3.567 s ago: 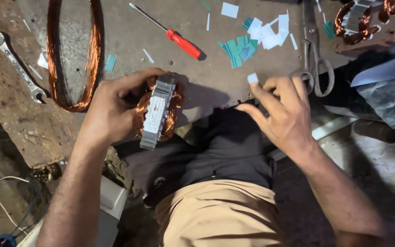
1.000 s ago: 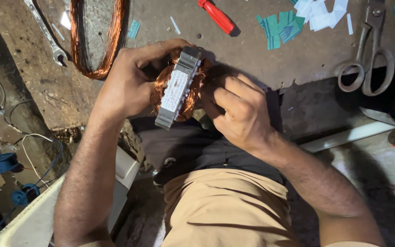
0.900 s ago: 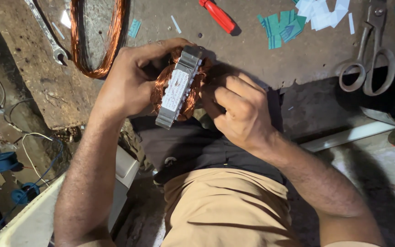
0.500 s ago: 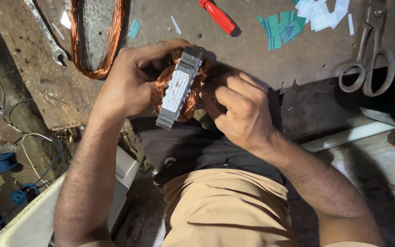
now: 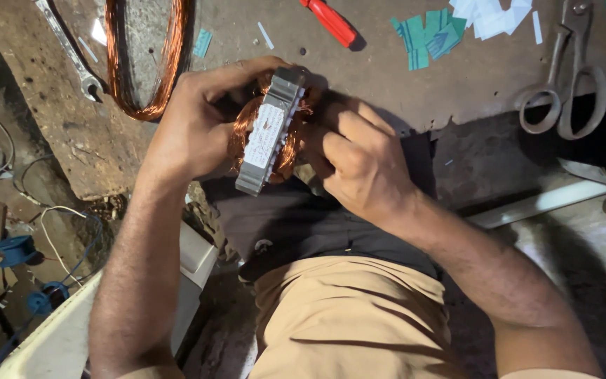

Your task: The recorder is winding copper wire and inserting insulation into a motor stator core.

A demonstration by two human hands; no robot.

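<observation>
Gripping from opposite sides, the left hand (image 5: 191,133) wraps closed around a motor stator (image 5: 269,133) held at the workbench (image 5: 457,84) edge, while the right hand (image 5: 359,165) presses curled fingers into its copper windings. A pale rectangular label runs along the stator's grey core. Farther off lie a copper wire coil (image 5: 145,63), scissors (image 5: 562,91), green and white paper slips (image 5: 457,24), and a red-handled screwdriver (image 5: 331,21).

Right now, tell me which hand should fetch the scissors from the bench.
Right. The right hand only presses the motor core's side, and the scissors lie on its side. The left hand grips the core.
</observation>
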